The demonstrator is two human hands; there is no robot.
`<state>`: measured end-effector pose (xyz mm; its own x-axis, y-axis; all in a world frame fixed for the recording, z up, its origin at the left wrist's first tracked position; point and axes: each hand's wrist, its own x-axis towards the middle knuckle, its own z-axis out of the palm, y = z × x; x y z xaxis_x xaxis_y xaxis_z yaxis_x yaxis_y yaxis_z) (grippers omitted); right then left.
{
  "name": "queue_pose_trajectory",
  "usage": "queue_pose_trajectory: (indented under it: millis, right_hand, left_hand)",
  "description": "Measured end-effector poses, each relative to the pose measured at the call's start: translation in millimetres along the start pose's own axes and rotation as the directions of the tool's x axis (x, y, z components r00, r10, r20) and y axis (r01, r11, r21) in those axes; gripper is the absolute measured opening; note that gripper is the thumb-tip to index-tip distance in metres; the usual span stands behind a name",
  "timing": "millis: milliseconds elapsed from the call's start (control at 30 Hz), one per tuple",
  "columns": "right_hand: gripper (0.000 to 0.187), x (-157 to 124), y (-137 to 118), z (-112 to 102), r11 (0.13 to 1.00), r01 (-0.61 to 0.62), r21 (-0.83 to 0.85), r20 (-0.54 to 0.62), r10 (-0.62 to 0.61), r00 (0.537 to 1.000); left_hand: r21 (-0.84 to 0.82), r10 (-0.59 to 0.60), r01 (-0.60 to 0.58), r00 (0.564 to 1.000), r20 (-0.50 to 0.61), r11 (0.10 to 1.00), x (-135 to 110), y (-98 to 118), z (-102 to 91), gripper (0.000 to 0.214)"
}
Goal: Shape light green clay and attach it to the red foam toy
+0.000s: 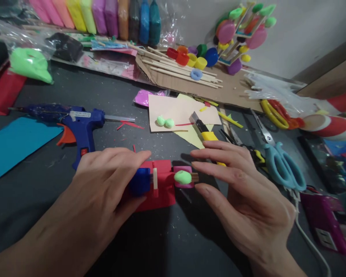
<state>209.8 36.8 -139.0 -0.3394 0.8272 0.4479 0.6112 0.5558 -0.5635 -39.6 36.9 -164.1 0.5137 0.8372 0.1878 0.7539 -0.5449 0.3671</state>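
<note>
Head view: small craft assembly sits mid-worktop (161, 246), between both hands. Left hand (103, 173): grip closed on the blue block (140, 181), fingers over the top, thumb beneath. Block butts against a red foam piece (161, 196), with a pale upright stick (155, 179) at the joint. Right hand (242, 188): grip open, holding nothing, fingers straight, tips just beside the green clay blob (182, 177) on its magenta square (187, 184); contact uncertain. Judged step: steadying and aligning the parts. Any further move calls for a light touch, since the clay looks soft and the parts are small. Glue gun (75, 119) lies behind the left hand, yellow utility knife (203, 129) behind the right.
</note>
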Motion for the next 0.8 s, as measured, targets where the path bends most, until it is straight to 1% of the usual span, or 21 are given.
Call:
queue_pose_trajectory:
  millis: [100, 267, 400, 500, 600, 800]
  right_hand:
    - [0.015, 1.3, 1.5, -1.9, 1.000, -0.011, -0.025, -0.010, 0.011, 1.000]
    - [0.013, 1.7, 2.5, -4.3, 0.999, -0.032, -0.021, -0.037, 0.031, 0.999]
    - [0.017, 0.9, 1.2, -4.1, 0.999, -0.026, -0.022, -0.011, 0.026, 1.000]
    - [0.023, -0.2, -0.2, -4.0, 0.996, 0.061, -0.062, 0.030, -0.059, 0.998]
    - [0.027, -1.6, -1.3, -4.9, 0.966, 0.180, -0.183, 0.101, -0.164, 0.981]
    - [0.033, -3.0, -2.5, -3.6, 0.895, 0.315, -0.314, 0.197, -0.264, 0.944]
  left_hand:
    - [-0.010, -0.004, 0.004, 1.000, 0.000, 1.000, -1.4, 0.6, -1.1, 0.038]
    - [-0.009, -0.018, 0.018, 1.000, 0.003, 1.000, 0.3, 1.6, -3.3, 0.034]
    - [-0.026, -0.069, 0.070, 0.997, 0.032, 0.997, 2.1, 0.6, -5.2, 0.038]
    - [-0.055, -0.107, 0.110, 0.993, 0.052, 0.992, 2.1, 0.0, -6.3, 0.044]
    - [-0.063, -0.097, 0.101, 0.993, 0.063, 0.993, 1.7, 0.4, -7.6, 0.044]
    - [-0.054, -0.076, 0.080, 0.994, 0.074, 0.995, 1.2, 0.9, -9.7, 0.046]
